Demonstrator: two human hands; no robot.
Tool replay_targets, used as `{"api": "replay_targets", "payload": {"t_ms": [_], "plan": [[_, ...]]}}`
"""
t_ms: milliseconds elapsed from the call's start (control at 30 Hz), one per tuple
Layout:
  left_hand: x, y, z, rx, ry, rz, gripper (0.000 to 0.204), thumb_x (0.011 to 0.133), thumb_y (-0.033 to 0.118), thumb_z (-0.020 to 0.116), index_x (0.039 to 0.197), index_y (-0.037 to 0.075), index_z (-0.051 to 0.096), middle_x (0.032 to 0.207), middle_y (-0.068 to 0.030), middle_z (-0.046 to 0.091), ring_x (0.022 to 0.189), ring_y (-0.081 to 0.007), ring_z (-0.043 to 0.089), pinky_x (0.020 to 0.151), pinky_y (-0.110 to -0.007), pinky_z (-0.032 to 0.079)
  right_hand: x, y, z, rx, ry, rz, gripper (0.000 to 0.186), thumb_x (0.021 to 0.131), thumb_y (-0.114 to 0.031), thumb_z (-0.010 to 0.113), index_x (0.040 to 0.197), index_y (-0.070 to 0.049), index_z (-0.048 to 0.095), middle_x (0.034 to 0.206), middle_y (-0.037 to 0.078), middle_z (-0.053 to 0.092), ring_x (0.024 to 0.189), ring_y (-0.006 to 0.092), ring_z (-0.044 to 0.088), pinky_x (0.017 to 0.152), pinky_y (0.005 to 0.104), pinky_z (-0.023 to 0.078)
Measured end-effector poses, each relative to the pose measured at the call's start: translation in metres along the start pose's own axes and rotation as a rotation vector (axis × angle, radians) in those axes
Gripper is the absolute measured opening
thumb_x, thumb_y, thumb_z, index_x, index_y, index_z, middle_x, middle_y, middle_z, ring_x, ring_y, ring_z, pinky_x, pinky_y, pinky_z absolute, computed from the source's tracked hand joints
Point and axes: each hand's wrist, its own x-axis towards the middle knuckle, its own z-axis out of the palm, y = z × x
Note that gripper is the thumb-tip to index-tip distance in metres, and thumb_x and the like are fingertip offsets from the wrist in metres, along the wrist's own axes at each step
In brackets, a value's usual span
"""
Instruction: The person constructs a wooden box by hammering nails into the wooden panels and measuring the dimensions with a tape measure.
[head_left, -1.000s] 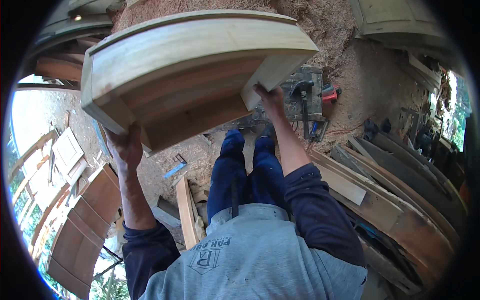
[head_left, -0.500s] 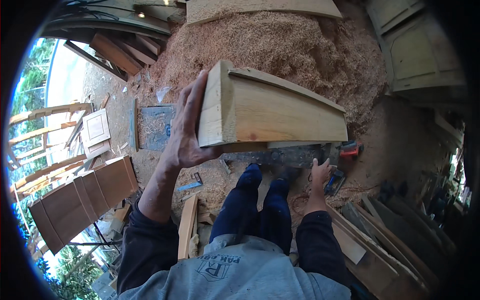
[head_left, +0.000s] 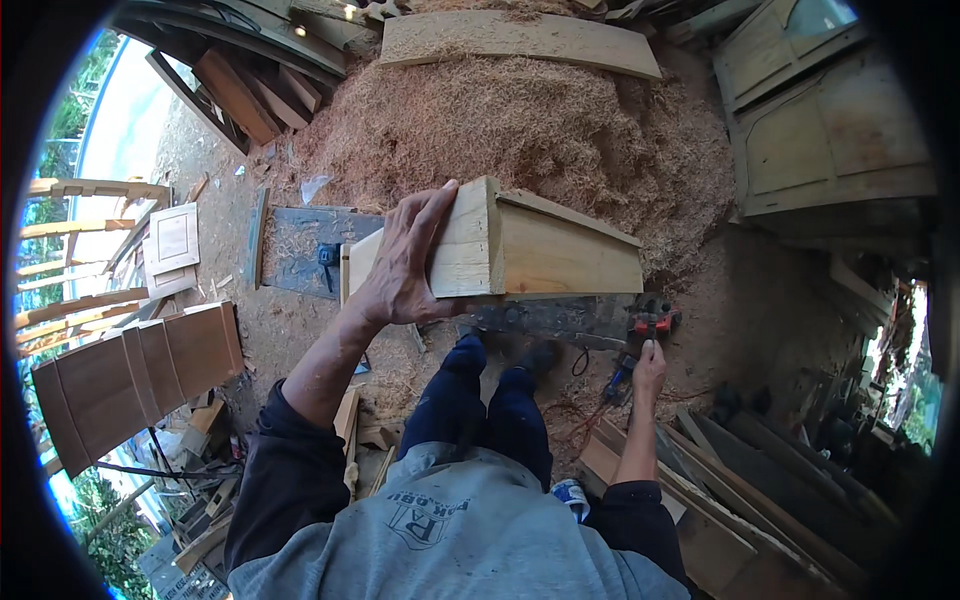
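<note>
My left hand (head_left: 405, 262) is wrapped round the near-left end of a pale wooden box-like piece (head_left: 570, 248), its thumb below and fingers over the top. The piece narrows to the right, and a thin strip runs along its upper edge. Beneath it lies a dark, worn bench plank (head_left: 545, 318). At the plank's right end, my right hand (head_left: 650, 370) has its fingers closed near a dark metal fitting with a red tool (head_left: 655, 322) behind it. What those fingers hold is too small to make out.
Wood shavings (head_left: 500, 130) heap up beyond the bench, with a curved board (head_left: 520, 45) on top. A blue-black tool (head_left: 328, 255) rests on the dark board at left. Panelled doors (head_left: 830, 120) stand at right. Boards (head_left: 700, 510) lie low right, near a blue power tool (head_left: 618, 378).
The wooden piece and my left hand appear lower and farther from the view. My right hand has moved slightly down and right, its fingers now closed by the plank's end.
</note>
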Motion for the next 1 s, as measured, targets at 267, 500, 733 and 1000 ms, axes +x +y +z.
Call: {"api": "replay_targets", "payload": {"t_ms": [267,500,733,1000], "plan": [[-0.005,0.017,0.001,0.065,0.032,-0.029,0.123,0.056,0.054,0.084,0.150,0.003,0.024,0.139,-0.0234,0.039,0.128,-0.0403,0.040,0.107,-0.051,0.031,-0.026,-0.272,-0.164,0.235,-0.225,-0.717,0.046,0.102,-0.034,0.050,0.142,-0.010,0.049,0.072,0.007,0.058,0.055,0.0167,0.054,0.051,0.0348,0.046],[-0.013,0.011,0.003,0.007,0.090,-0.049,0.123,0.053,0.051,0.087,0.151,0.008,0.026,0.134,-0.0191,0.040,0.125,-0.0388,0.040,0.105,-0.051,0.030,-0.068,-0.348,-0.163,-0.295,-0.351,-1.037,0.048,0.097,-0.031,0.057,0.142,-0.015,0.050,0.067,0.008,0.049,0.051,0.0235,0.055,0.047,0.0393,0.046],[-0.021,0.013,-0.001,0.021,0.100,-0.061,0.123,0.054,0.053,0.086,0.151,0.007,0.027,0.136,-0.0196,0.041,0.127,-0.0386,0.039,0.107,-0.051,0.029,-0.075,-0.361,-0.170,-0.086,-0.365,-1.076,0.049,0.095,-0.033,0.059,0.140,-0.015,0.051,0.067,0.007,0.050,0.047,0.0224,0.053,0.045,0.0368,0.048],[-0.022,0.013,0.001,0.014,0.094,-0.053,0.120,0.057,0.053,0.085,0.152,0.009,0.026,0.136,-0.0195,0.040,0.127,-0.0380,0.039,0.107,-0.051,0.029,-0.075,-0.363,-0.182,-0.181,-0.412,-1.068,0.050,0.095,-0.034,0.059,0.140,-0.014,0.052,0.068,0.008,0.053,0.049,0.0231,0.054,0.048,0.0386,0.048]]}}
